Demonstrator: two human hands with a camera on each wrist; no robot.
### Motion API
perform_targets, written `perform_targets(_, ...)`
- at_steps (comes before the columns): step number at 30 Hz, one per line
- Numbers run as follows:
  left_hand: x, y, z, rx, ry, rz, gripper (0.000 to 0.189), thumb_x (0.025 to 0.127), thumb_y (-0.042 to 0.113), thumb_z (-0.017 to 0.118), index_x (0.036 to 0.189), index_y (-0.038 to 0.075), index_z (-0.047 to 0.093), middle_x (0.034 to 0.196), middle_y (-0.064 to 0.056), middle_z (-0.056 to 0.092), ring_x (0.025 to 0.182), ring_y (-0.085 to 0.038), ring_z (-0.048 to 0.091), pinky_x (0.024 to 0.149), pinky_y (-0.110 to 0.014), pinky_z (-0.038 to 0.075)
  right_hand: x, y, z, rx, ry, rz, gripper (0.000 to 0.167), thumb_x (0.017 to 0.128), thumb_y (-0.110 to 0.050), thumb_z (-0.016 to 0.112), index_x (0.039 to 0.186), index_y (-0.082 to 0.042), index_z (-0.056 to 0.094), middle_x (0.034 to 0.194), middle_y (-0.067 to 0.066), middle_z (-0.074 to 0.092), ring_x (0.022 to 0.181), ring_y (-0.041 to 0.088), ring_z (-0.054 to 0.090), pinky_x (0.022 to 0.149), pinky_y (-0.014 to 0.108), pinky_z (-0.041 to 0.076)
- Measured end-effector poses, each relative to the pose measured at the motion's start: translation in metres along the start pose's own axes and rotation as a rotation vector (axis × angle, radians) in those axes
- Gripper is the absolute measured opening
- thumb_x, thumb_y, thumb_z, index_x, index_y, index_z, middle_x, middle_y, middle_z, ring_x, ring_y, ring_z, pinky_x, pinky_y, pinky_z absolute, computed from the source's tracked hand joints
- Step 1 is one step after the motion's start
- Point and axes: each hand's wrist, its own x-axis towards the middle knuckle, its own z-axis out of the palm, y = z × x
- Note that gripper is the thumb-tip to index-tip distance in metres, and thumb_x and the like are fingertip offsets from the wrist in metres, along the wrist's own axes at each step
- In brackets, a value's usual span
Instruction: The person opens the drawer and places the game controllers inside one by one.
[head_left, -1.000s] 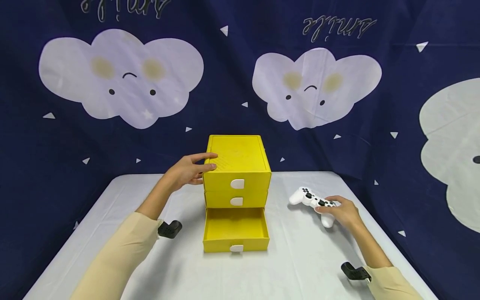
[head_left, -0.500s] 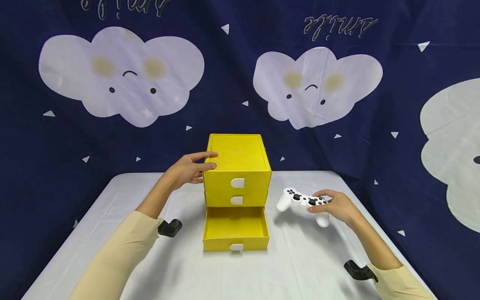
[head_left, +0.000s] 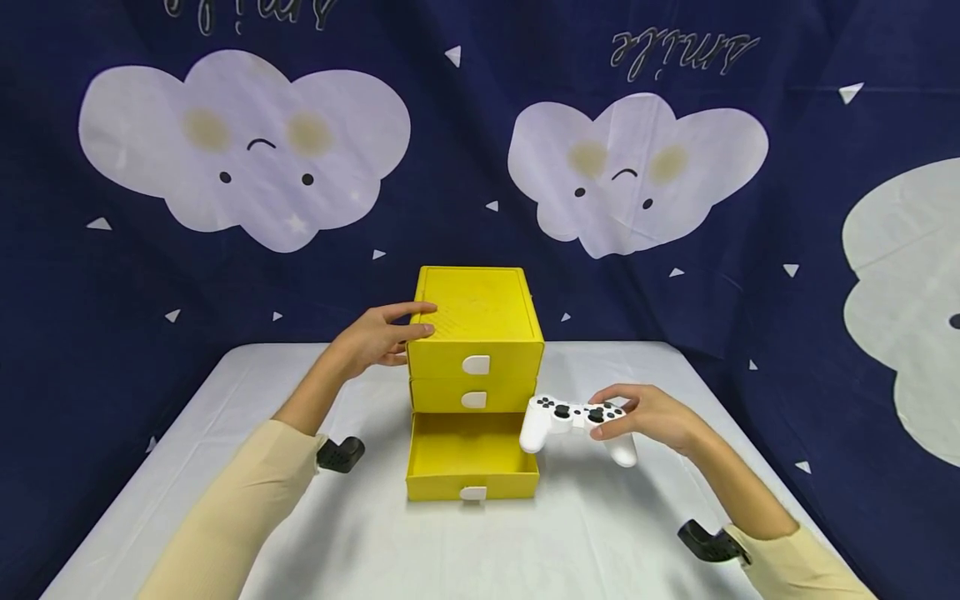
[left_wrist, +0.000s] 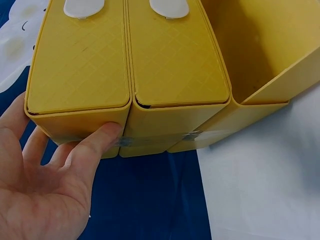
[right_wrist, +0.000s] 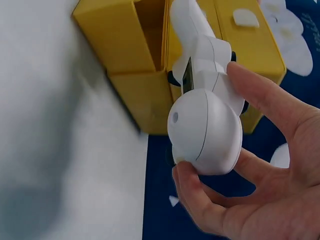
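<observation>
A white game controller [head_left: 536,427] with black sticks and buttons hangs over the right edge of the open bottom drawer [head_left: 431,488] in the head view. My right hand [head_left: 660,419] grips its right side between thumb and fingers. In the right wrist view the controller [right_wrist: 212,132] is seen end-on, with the yellow drawer cabinet [right_wrist: 145,100] beyond it. At the cabinet's upper left edge, my left hand [head_left: 366,340] touches the top and side with spread, fairly straight fingers. The left wrist view has one fingertip [left_wrist: 111,131] against the side wall.
Two closed drawers with white tabs, the upper tab [head_left: 476,364] among them, sit above the open one. A white cloth [head_left: 480,554] covers the table. Behind hangs a dark blue curtain [head_left: 450,167] printed with clouds.
My right hand has lifted the controller off the table and carried it left, up to the open drawer. The left hand stays in place on the cabinet.
</observation>
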Motion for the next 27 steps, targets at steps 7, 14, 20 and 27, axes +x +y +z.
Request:
perform_targets(7, 0.0, -0.001, -0.001, 0.007, 0.007, -0.009, 0.055, 0.097, 0.035, 0.07, 0.149, 0.033, 0.051, 0.159, -0.007, 0.042, 0.138, -0.033, 0.053, 0.106, -0.046, 0.053, 0.004, -0.007, 0.005, -0.037, 0.0, 0.024, 0.058, 0.069, -0.033, 0.091, 0.121, -0.018, 0.071, 0.096, 0.01, 0.068, 0.088, 0.023, 0.06, 0.074, 0.033, 0.044)
perform_targets(14, 0.001, -0.001, -0.001, -0.004, -0.003, -0.004, 0.056, 0.097, 0.035, 0.07, 0.149, 0.033, 0.051, 0.159, -0.007, 0.043, 0.139, -0.034, 0.051, 0.108, -0.047, 0.051, 0.005, -0.013, 0.009, -0.029, -0.033, 0.011, 0.056, 0.07, -0.033, 0.091, 0.12, -0.019, 0.072, 0.098, 0.01, 0.068, 0.089, 0.023, 0.06, 0.076, 0.033, 0.044)
perform_targets(20, 0.0, -0.001, -0.001, -0.006, -0.003, -0.002, 0.056, 0.098, 0.034, 0.07, 0.15, 0.033, 0.051, 0.16, -0.007, 0.041, 0.139, -0.034, 0.051, 0.108, -0.048, 0.051, 0.011, -0.025, 0.021, -0.011, -0.051, -0.02, 0.054, 0.069, -0.031, 0.092, 0.117, -0.019, 0.072, 0.092, 0.01, 0.068, 0.084, 0.023, 0.061, 0.073, 0.033, 0.045)
perform_targets(27, 0.0, -0.001, 0.0, 0.014, 0.004, 0.006, 0.056, 0.097, 0.035, 0.07, 0.15, 0.033, 0.051, 0.159, -0.006, 0.043, 0.136, -0.032, 0.054, 0.106, -0.046, 0.053, 0.023, -0.039, 0.043, -0.042, -0.046, -0.053, 0.052, 0.067, -0.031, 0.094, 0.114, -0.02, 0.074, 0.088, 0.008, 0.068, 0.079, 0.021, 0.06, 0.068, 0.031, 0.047)
